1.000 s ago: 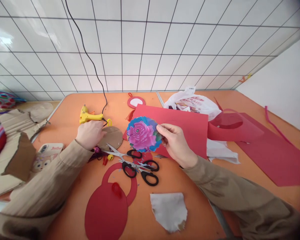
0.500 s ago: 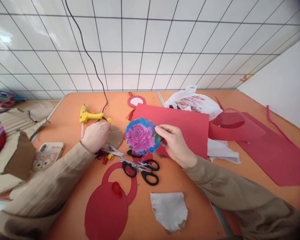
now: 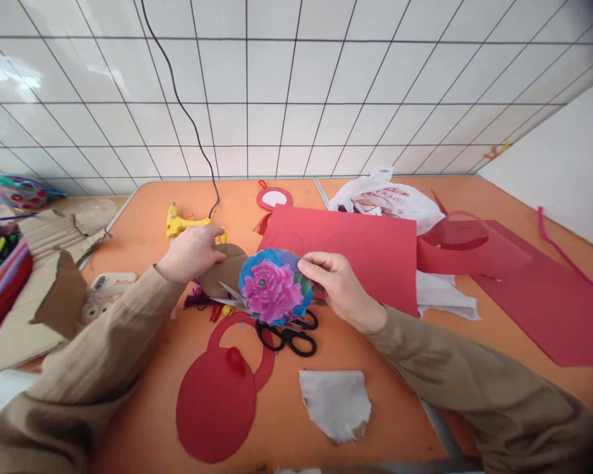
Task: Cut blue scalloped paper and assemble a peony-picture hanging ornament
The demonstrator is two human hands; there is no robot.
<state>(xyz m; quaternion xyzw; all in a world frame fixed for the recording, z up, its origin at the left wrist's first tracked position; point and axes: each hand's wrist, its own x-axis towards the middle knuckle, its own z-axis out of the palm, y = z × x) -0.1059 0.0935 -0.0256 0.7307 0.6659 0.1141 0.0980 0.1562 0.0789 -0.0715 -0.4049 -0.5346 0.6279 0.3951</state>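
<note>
**Flower cutout [image 3: 275,287] clamped in the right hand [image 3: 343,289]**

The right fingers are closed on the right edge of the cutout, its pink bloom facing the wearer. Beside it, the left hand [image 3: 192,253] reaches to a brown cardboard disc [image 3: 228,273]; whether its fingers grip the disc cannot be told. The cutout's rim overlaps the disc in view and hides part of the black-handled scissors [image 3: 287,334], whose blades point leftward, near a small yellow bell [image 3: 227,310].

A yellow glue gun [image 3: 182,227] lies just beyond the left hand. A red sheet [image 3: 370,257] fills the space behind the right hand, leaving little room there. Nearer the wearer, a red round cutout [image 3: 216,411] and a scrap of pale cloth [image 3: 333,401] lie well apart, with bare orange table [image 3: 281,421] between them and on to the near edge. The far edge meets the tiled wall [image 3: 271,72].

Past the sheet, a white plastic bag [image 3: 410,204] gapes toward the wearer; pale and dark bits show inside, too small to identify. At far left, torn cardboard [image 3: 14,329] lies beside a phone case [image 3: 116,283].
</note>
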